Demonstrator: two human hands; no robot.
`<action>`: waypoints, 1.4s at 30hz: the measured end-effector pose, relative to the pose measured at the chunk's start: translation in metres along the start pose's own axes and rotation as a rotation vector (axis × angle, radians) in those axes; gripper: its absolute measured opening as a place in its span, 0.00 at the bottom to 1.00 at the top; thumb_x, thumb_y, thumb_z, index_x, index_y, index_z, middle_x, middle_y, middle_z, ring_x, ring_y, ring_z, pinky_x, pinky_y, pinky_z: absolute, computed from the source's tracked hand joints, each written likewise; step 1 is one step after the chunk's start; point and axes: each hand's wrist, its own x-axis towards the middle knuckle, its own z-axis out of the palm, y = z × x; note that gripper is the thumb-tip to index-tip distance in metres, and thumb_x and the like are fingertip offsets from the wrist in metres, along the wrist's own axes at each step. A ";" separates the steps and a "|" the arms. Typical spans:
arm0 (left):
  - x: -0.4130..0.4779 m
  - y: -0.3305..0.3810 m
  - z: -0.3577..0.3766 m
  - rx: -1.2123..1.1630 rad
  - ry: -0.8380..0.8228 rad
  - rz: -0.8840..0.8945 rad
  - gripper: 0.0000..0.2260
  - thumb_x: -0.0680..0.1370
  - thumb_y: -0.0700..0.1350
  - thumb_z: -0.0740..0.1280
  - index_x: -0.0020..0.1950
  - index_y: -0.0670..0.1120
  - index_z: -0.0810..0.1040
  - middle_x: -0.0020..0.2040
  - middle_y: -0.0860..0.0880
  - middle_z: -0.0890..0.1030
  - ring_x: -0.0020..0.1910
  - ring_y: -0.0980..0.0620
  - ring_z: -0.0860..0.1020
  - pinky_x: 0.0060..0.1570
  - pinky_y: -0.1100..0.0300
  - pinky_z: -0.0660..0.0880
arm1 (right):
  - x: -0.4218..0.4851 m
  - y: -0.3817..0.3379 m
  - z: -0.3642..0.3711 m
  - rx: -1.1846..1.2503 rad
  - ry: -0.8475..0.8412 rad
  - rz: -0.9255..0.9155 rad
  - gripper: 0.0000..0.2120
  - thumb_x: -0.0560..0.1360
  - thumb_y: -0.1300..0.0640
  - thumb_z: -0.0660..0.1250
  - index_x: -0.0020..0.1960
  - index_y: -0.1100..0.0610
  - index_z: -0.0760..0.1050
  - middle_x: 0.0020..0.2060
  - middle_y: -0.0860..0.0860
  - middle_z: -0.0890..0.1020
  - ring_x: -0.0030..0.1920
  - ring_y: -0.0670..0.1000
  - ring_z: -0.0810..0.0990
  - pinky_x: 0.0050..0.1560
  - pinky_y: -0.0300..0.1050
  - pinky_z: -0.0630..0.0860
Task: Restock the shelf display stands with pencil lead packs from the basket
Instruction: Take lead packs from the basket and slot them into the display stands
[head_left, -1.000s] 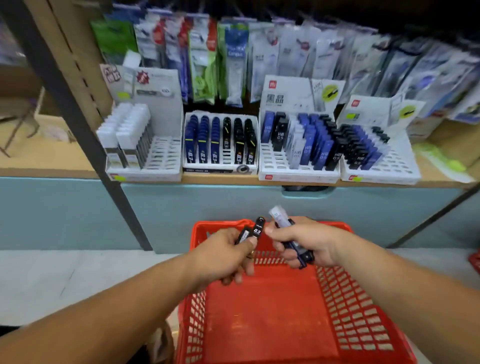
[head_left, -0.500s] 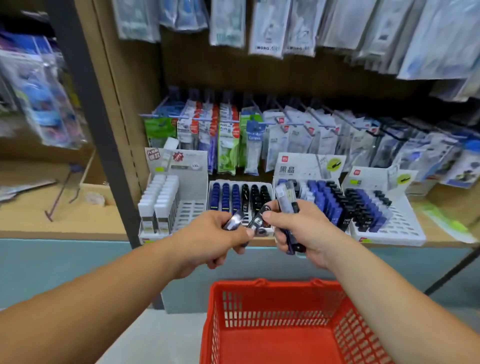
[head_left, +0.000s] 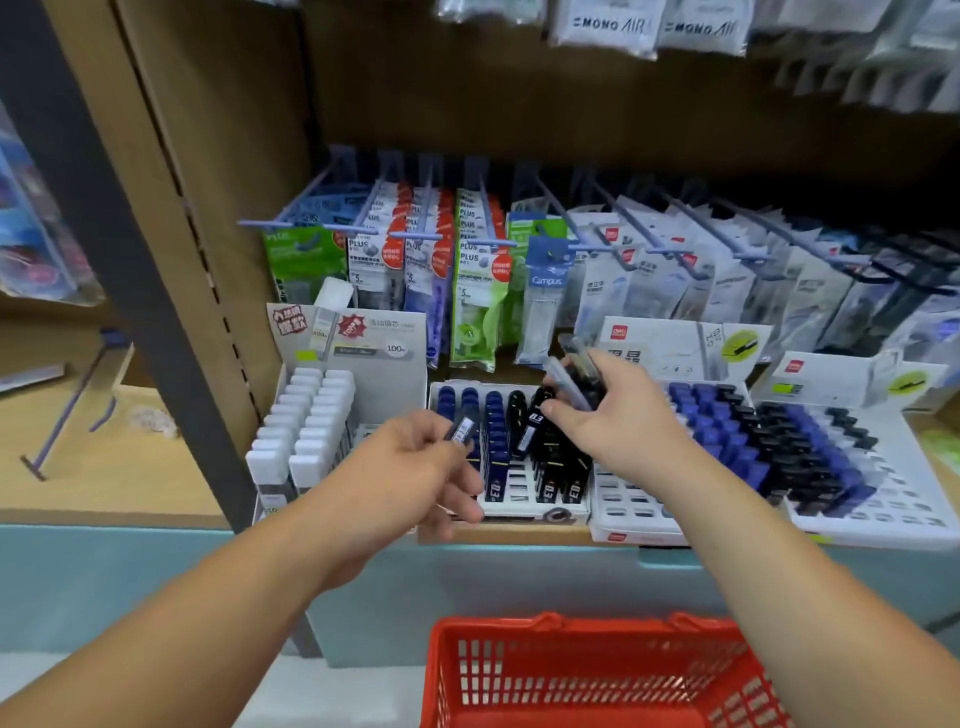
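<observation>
The left hand (head_left: 400, 467) pinched one dark lead pack (head_left: 462, 431) between thumb and forefinger. The right hand (head_left: 623, 421) clasped a bundle of packs (head_left: 574, 376) and pinched one black pack marked "0.3" (head_left: 534, 428) over the second display stand (head_left: 519, 506) of four. Two hanging packets read "MONO AIR" (head_left: 608, 23); others read "PLUS" (head_left: 467, 257) and "Campus" (head_left: 545, 280). One red basket (head_left: 571, 670) stood below.

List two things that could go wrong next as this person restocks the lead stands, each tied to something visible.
1. The right hand clutches a bundle of lead packs and also pinches a black 0.3 pack over the middle display stand; the bundle may slip and scatter.
2. Blue and black columns stand side by side there, so the dark pack in the left hand could end up in the wrong column.
</observation>
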 end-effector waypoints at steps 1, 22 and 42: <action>0.001 -0.002 -0.001 -0.028 0.009 0.003 0.06 0.84 0.40 0.63 0.52 0.38 0.76 0.41 0.42 0.85 0.39 0.46 0.84 0.34 0.52 0.78 | 0.003 0.003 0.004 -0.038 -0.020 -0.004 0.08 0.74 0.56 0.76 0.46 0.50 0.77 0.40 0.51 0.83 0.42 0.51 0.81 0.40 0.37 0.74; 0.001 0.001 -0.014 -0.227 0.121 0.006 0.05 0.83 0.37 0.65 0.57 0.36 0.78 0.53 0.34 0.84 0.42 0.41 0.86 0.35 0.51 0.84 | 0.013 0.002 0.008 -0.141 -0.138 -0.007 0.03 0.75 0.55 0.75 0.45 0.52 0.81 0.36 0.57 0.83 0.36 0.55 0.82 0.38 0.46 0.79; 0.017 0.011 0.033 0.485 0.139 0.444 0.13 0.80 0.47 0.72 0.40 0.41 0.76 0.35 0.46 0.75 0.33 0.49 0.73 0.37 0.53 0.72 | -0.018 -0.019 -0.020 0.595 -0.157 0.206 0.07 0.76 0.58 0.75 0.51 0.58 0.80 0.27 0.57 0.73 0.26 0.53 0.68 0.27 0.42 0.66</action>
